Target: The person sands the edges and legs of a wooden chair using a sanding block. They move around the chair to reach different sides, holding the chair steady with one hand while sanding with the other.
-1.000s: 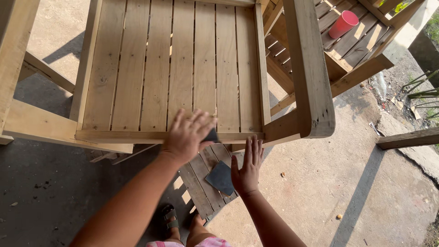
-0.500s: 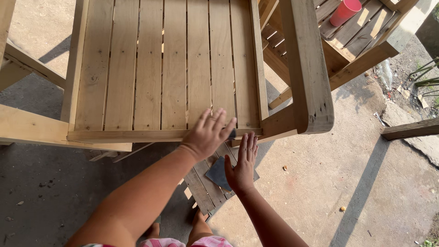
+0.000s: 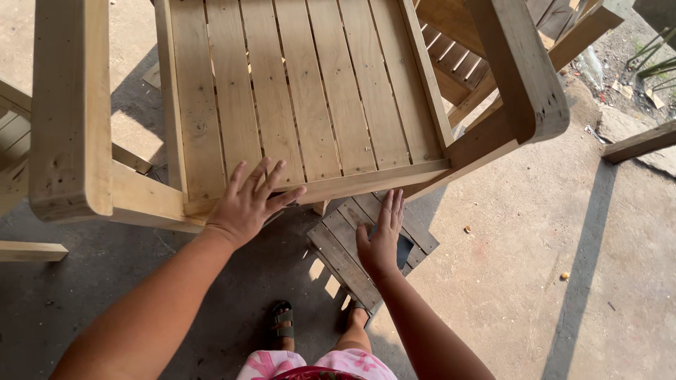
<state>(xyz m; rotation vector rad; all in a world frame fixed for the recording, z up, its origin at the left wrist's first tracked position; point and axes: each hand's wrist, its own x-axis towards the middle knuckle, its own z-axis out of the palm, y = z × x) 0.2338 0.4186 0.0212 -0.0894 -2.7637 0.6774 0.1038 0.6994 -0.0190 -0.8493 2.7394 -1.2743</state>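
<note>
View from a head cam, looking down at a person's two bare arms over a slatted wooden chair seat, pale unfinished wood, w/ a broad armrest at left and another armrest at right.

Left hand lies flat, palm down, on the seat's front rail, fingers spread wide and gripping nothing. A second ago it was further right along that rail, near the front right corner; it has since slid left and now rests near the middle-left of the front edge.

Right hand hangs below the rail, open and flat, fingers straight and close together, pointing up toward the underside of the front edge. A dark blue-grey sanding pad shows just behind the palm; I cannot tell whether the hand presses it or merely covers it. Earlier the pad sat between the two hands; now the hands are well apart, approx. a slat or two of gap between them.

Judging from this, the work on the front edge reads as a feel-check of the surface rather than active rubbing, since neither hand clamps the pad.

Under the hands: a small slatted board on the concrete floor, plus sandalled feet. A second chair frame stands behind, upper right.
</note>
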